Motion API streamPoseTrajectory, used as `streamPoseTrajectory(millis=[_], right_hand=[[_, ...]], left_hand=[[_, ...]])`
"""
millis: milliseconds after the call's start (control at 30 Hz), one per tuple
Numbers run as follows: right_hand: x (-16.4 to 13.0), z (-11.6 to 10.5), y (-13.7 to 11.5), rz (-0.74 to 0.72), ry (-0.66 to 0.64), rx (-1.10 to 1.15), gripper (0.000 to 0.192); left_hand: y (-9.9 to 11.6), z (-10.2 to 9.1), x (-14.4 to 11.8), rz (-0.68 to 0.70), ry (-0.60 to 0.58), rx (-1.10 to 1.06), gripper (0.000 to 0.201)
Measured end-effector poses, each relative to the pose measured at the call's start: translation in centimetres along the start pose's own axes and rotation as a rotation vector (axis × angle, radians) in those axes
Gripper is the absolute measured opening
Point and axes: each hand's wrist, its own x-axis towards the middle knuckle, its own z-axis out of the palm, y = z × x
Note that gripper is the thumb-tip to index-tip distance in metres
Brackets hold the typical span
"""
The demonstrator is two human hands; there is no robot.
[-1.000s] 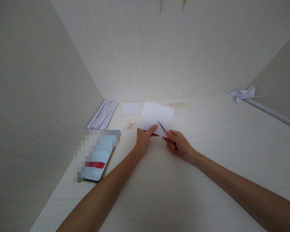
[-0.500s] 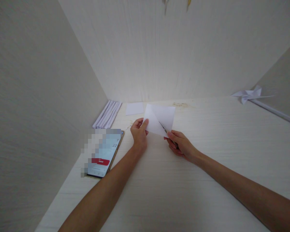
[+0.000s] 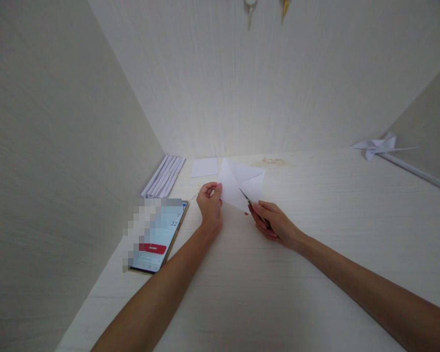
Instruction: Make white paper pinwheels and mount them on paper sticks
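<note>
A square sheet of white paper [image 3: 231,188] is held above the table, creased on the diagonal and with a slit toward its right edge. My left hand [image 3: 210,200] pinches its left edge between thumb and fingers. My right hand [image 3: 273,220] is closed around a pair of scissors [image 3: 246,196], whose handles are mostly hidden by the fingers. The dark blades point up and left across the lower right part of the sheet, their tips near its middle.
Left of my hands lie a phone [image 3: 157,249], a row of rolled paper sticks [image 3: 165,176] and a small stack of paper squares [image 3: 204,167]. A paper pinwheel [image 3: 379,145] on a stick lies at the far right. Walls rise behind and at both sides.
The slit in the sheet now shows as a parted line near the right edge. The scissors and right hand have shifted slightly left. The view has tilted up a little.
</note>
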Motion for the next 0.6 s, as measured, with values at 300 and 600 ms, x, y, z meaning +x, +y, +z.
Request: streamPoseTrajectory(millis=[300,600], right_hand=[[0.01,-0.24,-0.06,0.026,-0.014,-0.001,0.024],[0.10,-0.50,-0.27,0.093,-0.104,0.077,0.024]], left_hand=[[0.11,-0.02,0.05,-0.013,-0.015,-0.065,0.018],[-0.03,-0.15,0.22,0.010,0.001,-0.064,0.017]])
